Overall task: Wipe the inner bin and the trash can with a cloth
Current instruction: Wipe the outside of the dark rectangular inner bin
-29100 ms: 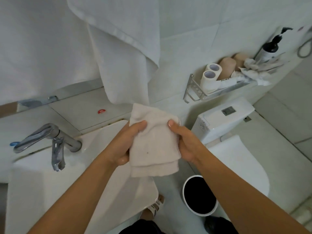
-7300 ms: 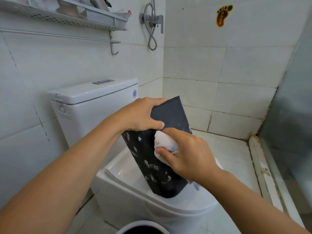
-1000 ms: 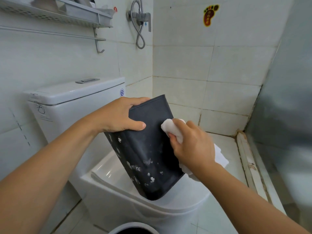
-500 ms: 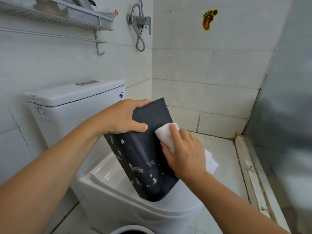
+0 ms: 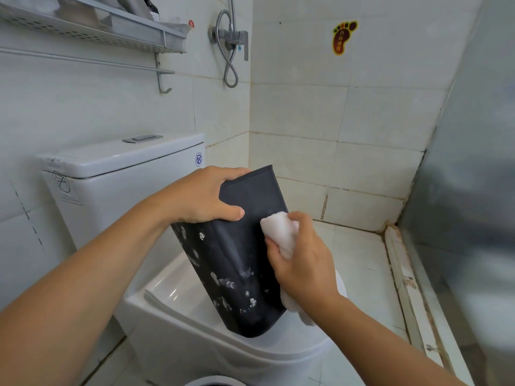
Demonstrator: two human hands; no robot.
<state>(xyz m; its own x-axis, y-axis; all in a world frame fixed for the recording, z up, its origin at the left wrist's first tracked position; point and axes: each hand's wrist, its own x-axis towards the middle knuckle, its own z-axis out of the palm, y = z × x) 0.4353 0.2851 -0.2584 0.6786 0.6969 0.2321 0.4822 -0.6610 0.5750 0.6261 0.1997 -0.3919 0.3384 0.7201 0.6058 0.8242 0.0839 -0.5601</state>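
Left hand [image 5: 203,195] is clamped over the upper edge of the inner bin [image 5: 242,246], thumb on the near face, fingers curled over the top. The bin is held tilted, its lower end resting on the closed toilet lid [image 5: 195,307], toilet tank [image 5: 119,174] behind. Right hand [image 5: 303,263] is closed round a bunched white cloth [image 5: 278,232], which is pressed against the bin's right side.

Risks:
- Lower end sits on smooth glazed lid; a hard sideways stroke could skate it off, since only one hand steadies it.
- White specks on the lower near face are not reached from the present cloth position; they could be missed if strokes are kept high.
- Loose cloth tail below the right wrist could drag on the lid.

Count: one inner bin, one cloth, two hands. One white rim [image 5: 214,381] is just visible at the bottom edge, probably the trash can, too cropped to confirm; it looks unwiped so far.
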